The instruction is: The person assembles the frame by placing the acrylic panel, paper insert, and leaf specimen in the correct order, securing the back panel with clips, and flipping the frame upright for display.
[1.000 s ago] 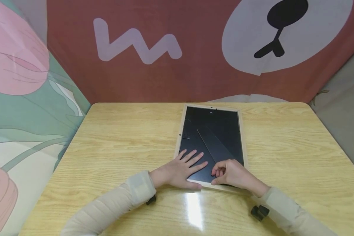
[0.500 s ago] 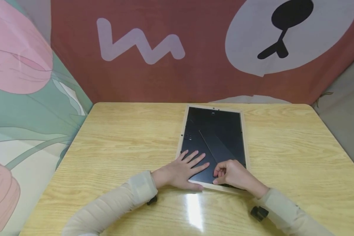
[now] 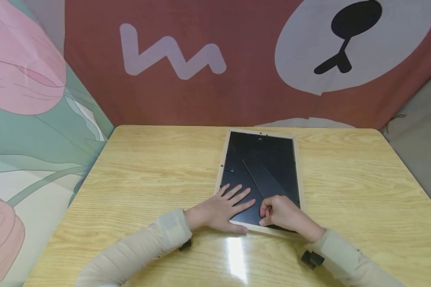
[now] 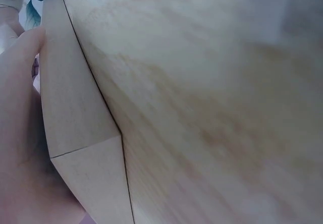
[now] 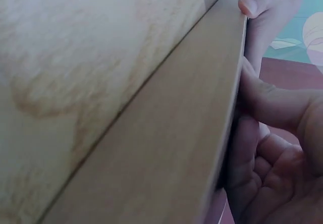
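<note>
A picture frame [image 3: 298, 175] with a light wooden rim lies face down on the table, its black backing board [image 3: 260, 149] upward. A black stand leg [image 3: 263, 175] lies slantwise on that board. My left hand [image 3: 224, 209] rests flat across the lower left corner with fingers spread, its thumb along the bottom rim. At the bottom edge my right hand [image 3: 283, 213] pinches at the frame with curled fingers, thumb near the rim. The small part between its fingertips is hidden. In the right wrist view the thumb [image 5: 275, 103] is beside the rim's side [image 5: 176, 113].
The wood-grain table [image 3: 158, 167] reaches to a red patterned cloth [image 3: 186, 99] at the back. Patterned cloth also hangs at the left and right. Small metal fittings [image 3: 230, 169] show on the backing. Dark wrist cameras [image 3: 312, 260] hang under the sleeves.
My right hand has turned slightly at the wrist, and its fingers have curled in a little more. The left hand keeps its place on the frame. The head view has shifted slightly.
</note>
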The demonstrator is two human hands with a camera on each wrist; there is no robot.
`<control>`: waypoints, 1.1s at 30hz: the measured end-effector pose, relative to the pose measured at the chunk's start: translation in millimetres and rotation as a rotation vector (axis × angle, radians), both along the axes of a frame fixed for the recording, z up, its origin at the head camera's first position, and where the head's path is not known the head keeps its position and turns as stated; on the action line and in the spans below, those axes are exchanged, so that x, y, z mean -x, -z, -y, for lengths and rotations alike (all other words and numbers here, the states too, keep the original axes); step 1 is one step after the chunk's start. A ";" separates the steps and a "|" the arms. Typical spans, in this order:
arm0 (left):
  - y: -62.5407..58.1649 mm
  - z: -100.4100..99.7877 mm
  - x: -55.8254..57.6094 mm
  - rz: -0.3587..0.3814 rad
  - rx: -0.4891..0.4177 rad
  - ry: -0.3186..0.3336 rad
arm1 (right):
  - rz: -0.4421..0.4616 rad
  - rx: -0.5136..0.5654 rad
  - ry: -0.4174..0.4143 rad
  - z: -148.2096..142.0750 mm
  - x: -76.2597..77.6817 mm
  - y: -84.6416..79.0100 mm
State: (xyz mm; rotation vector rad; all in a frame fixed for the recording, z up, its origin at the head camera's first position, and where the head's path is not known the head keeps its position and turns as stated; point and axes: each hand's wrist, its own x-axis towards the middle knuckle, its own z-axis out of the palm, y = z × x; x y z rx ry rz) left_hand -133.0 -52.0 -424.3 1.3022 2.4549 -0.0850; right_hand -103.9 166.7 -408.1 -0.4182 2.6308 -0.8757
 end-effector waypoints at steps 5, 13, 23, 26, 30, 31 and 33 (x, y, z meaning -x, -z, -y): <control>1.4 1.3 -1.9 0.011 -0.025 -0.011 | 0.033 0.062 -0.042 -5.0 -0.2 1.7; -1.6 0.3 -2.7 0.054 -0.065 -0.029 | 0.155 0.172 -0.227 -20.6 14.7 -6.2; -5.8 -3.0 -12.1 0.094 -0.082 -0.050 | 0.187 0.246 -0.119 -40.5 67.8 -39.4; -9.7 -5.2 -13.3 0.056 -0.094 -0.060 | 0.148 0.199 -0.097 -46.1 82.3 -44.1; -15.7 -12.2 -7.9 -0.053 -0.168 -0.092 | 0.155 0.130 -0.106 -54.6 96.5 -49.4; -16.9 -14.1 -5.0 -0.085 -0.185 -0.102 | 0.154 0.114 -0.108 -56.2 99.4 -50.6; -18.9 -18.0 2.8 -0.119 -0.204 -0.125 | 0.150 0.087 -0.105 -59.3 105.3 -52.8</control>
